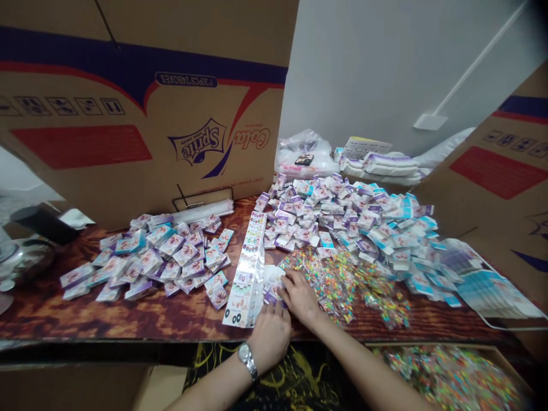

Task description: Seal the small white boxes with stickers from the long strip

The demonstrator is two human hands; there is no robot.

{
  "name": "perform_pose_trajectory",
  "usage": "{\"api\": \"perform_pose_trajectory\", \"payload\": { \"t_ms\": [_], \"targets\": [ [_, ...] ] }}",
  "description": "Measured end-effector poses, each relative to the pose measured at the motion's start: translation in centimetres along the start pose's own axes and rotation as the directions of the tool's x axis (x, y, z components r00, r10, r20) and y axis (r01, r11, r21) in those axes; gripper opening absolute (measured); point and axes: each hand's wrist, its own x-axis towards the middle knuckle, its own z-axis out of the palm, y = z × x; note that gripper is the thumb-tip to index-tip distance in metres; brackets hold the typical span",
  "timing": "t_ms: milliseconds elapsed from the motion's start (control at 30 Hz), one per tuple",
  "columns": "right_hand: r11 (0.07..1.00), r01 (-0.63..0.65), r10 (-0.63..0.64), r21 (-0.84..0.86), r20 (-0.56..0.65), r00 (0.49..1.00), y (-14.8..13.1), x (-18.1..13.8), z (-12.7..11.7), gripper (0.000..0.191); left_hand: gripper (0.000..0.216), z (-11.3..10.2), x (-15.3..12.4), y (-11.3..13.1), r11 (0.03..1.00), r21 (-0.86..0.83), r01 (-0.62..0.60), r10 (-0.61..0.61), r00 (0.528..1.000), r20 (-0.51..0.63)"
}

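Note:
A small white and purple candy box (pixel 273 281) stands at the table's front, with a white flap at its upper end. My left hand (pixel 270 330), with a silver watch at the wrist, has its fingers curled round the box's near end. From the right, my right hand (pixel 301 295) pinches the box's upper side. Just left of the box lies a long stack of printed sticker strips (pixel 247 268). Small clear packets of colourful candy (pixel 338 279) are heaped right beside my right hand. The fingertips partly hide the box.
Closed boxes (pixel 171 257) lie piled on the left. A bigger heap of boxes (pixel 334 208) fills the back right, beside flat stacked cartons (pixel 492 291). Large cardboard boxes (pixel 141 131) stand behind and at right. An open carton of candy packets (pixel 454 377) sits below the table edge.

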Motion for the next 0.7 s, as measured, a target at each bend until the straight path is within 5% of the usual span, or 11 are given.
{"api": "perform_pose_trajectory", "payload": {
  "t_ms": [167,233,367,700],
  "targets": [
    [0.998,-0.011,0.020,0.066,-0.151,0.988,-0.6,0.5,-1.1,0.013,0.021,-0.8,-0.2,-0.8,0.997,-0.063,0.046,-0.048,0.998,-0.036],
    [0.992,-0.025,0.050,0.125,-0.208,0.977,-1.0,0.7,-1.9,0.013,0.029,-1.5,-0.2,-1.5,0.990,-0.113,0.087,-0.104,0.983,-0.154],
    [0.961,-0.064,0.124,0.270,-0.210,0.970,-2.1,1.2,-3.5,0.013,0.064,-2.7,-0.1,-2.6,0.983,-0.149,0.103,-0.161,0.875,-0.456],
    [0.920,0.024,0.042,0.390,-0.160,0.986,-5.8,1.1,-6.3,0.012,0.051,-3.3,0.0,-3.4,0.966,-0.203,0.157,-0.236,0.855,-0.462]
  ]
}}
